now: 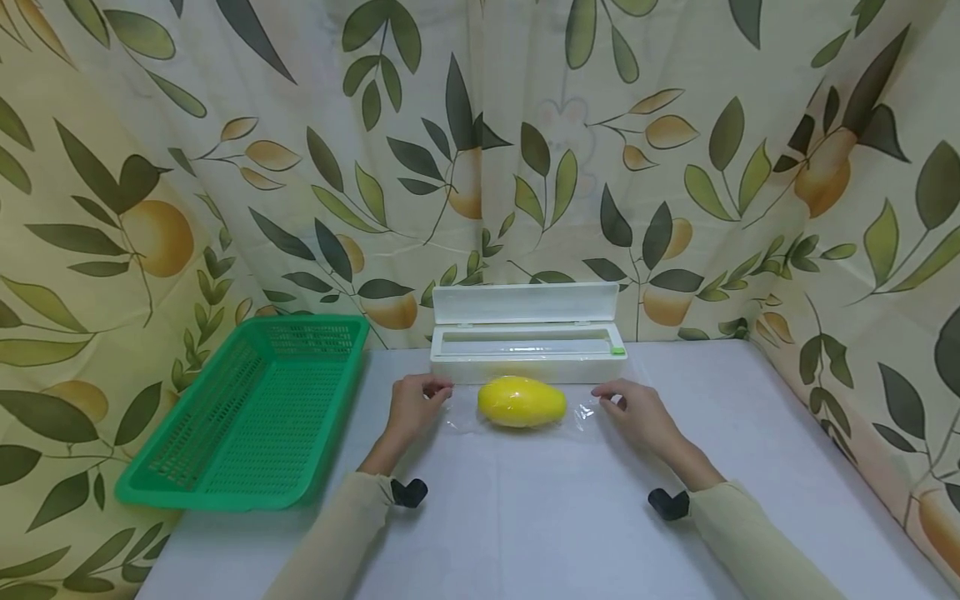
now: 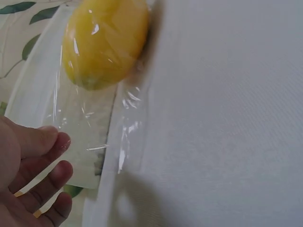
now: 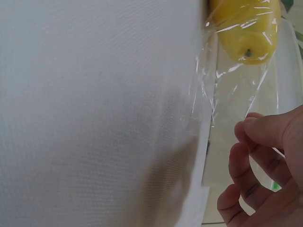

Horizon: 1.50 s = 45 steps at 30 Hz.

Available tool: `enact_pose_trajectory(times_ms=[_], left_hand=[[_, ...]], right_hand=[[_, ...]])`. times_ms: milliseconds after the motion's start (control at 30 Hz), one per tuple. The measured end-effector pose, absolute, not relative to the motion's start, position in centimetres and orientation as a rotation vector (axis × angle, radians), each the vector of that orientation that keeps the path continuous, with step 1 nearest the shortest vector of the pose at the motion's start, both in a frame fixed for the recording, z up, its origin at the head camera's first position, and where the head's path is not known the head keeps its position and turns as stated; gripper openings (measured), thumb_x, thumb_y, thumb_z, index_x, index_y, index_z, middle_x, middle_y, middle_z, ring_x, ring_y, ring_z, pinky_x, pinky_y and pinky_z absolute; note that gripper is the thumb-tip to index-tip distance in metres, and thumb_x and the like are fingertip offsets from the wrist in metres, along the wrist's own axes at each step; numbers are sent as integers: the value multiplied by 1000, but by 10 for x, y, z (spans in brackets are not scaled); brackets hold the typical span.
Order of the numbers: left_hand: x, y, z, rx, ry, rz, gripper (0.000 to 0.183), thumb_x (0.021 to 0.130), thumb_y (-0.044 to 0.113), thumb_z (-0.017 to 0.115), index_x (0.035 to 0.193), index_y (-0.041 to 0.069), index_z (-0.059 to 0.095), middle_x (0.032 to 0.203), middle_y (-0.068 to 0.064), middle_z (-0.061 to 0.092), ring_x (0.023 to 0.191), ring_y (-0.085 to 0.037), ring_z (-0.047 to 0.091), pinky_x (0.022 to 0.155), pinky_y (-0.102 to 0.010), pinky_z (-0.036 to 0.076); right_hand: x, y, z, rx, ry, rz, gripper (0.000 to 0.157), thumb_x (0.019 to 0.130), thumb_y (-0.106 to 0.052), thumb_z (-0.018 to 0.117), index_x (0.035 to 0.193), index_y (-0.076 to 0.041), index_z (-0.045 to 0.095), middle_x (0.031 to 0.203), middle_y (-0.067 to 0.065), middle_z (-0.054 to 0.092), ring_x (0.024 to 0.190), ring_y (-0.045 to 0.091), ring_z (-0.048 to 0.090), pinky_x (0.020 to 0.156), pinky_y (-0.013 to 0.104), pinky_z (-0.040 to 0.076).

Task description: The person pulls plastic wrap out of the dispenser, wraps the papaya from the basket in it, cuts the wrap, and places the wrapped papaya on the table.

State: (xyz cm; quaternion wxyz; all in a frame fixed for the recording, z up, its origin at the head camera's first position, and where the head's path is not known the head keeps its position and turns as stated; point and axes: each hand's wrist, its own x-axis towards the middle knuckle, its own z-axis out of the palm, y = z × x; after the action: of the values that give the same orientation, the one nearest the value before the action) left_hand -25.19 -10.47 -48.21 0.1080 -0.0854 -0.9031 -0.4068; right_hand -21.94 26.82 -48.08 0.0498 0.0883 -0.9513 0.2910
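An oblong yellow fruit (image 1: 521,402), glossy under clear cling film (image 1: 585,412), is in the middle, just in front of a white cling film dispenser (image 1: 528,367). Film reaches past both ends of the fruit. At its left end my left hand (image 1: 412,408) pinches the film's edge between thumb and index finger (image 2: 59,144), the other fingers loosely bent. On the other side my right hand (image 1: 637,412) pinches the film the same way, fingertips (image 3: 244,130) at its far corner. Wrinkles and bright glints run through the film in both wrist views.
The dispenser's lid (image 1: 525,304) stands raised at the back, and a green slider (image 1: 617,351) sits at its right end. To the left is a green plastic basket (image 1: 330,467) on the white tablecloth (image 1: 510,533). A leaf-patterned curtain (image 1: 525,167) surrounds the table's back and sides.
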Motion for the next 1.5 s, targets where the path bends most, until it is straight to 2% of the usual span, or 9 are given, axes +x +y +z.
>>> enact_pose_trajectory(times_ms=[233, 433, 667, 900, 1000, 1133, 1267, 1367, 1500], left_hand=[[-251, -106, -490, -291, -2719, -1205, 8, 92, 9, 78, 97, 12, 82, 84, 7, 74, 75, -13, 58, 69, -27, 50], [-248, -104, -492, -301, -2729, -1194, 8, 91, 8, 79, 95, 14, 82, 82, 7, 73, 75, -14, 57, 73, -30, 48], [-242, -102, -489, -315, -2744, -1212, 9, 93, 9, 76, 101, 10, 81, 88, 5, 74, 77, -15, 57, 71, -28, 50], [-237, -107, -484, -399, -2670, -1164, 10, 92, 11, 77, 102, 10, 80, 100, -4, 75, 80, -19, 63, 71, -31, 51], [-236, -106, -480, -412, -2636, -1103, 14, 91, 12, 78, 105, 10, 78, 107, -6, 73, 91, -24, 66, 80, -37, 54], [-234, -98, -472, -502, -2566, -1057, 21, 90, 12, 80, 111, 11, 76, 118, -6, 71, 112, -27, 64, 98, -44, 52], [-233, -82, -465, -679, -2579, -1004, 34, 91, 18, 81, 122, 10, 73, 130, -7, 67, 126, -26, 59, 107, -45, 48], [-233, -70, -463, -800, -2630, -933, 46, 89, 25, 82, 131, 9, 69, 139, -7, 62, 132, -26, 55, 110, -43, 45], [-235, -60, -467, -891, -2671, -858, 56, 87, 28, 84, 135, 8, 65, 142, -7, 61, 133, -25, 55, 112, -39, 43]], right_hand=[[-217, 270, -483, 331, -2925, 901, 20, 96, -2, 67, 114, -6, 76, 114, 11, 73, 83, 19, 57, 74, 35, 51], [-215, 272, -484, 346, -2955, 889, 21, 96, -1, 67, 113, -6, 77, 112, 10, 74, 81, 18, 55, 73, 34, 49], [-211, 274, -483, 378, -2945, 869, 20, 96, -2, 66, 113, -5, 77, 111, 12, 74, 86, 21, 59, 77, 40, 52], [-211, 279, -478, 329, -2934, 870, 21, 100, -10, 65, 118, -5, 75, 108, 13, 70, 76, 19, 52, 65, 32, 46], [-210, 277, -474, 321, -2903, 843, 23, 100, -11, 66, 120, -6, 74, 110, 14, 68, 82, 22, 56, 70, 35, 49], [-208, 263, -467, 366, -2822, 797, 25, 98, -12, 70, 121, -6, 73, 117, 16, 67, 99, 32, 62, 83, 48, 54], [-207, 241, -461, 517, -2765, 813, 35, 95, -15, 75, 128, -6, 69, 128, 16, 66, 118, 38, 60, 97, 58, 51], [-208, 226, -461, 637, -2743, 839, 48, 92, -19, 79, 135, -5, 64, 135, 16, 64, 128, 39, 56, 105, 58, 46], [-211, 214, -467, 770, -2713, 842, 59, 87, -19, 84, 137, 0, 61, 137, 17, 63, 128, 38, 57, 107, 54, 46]])
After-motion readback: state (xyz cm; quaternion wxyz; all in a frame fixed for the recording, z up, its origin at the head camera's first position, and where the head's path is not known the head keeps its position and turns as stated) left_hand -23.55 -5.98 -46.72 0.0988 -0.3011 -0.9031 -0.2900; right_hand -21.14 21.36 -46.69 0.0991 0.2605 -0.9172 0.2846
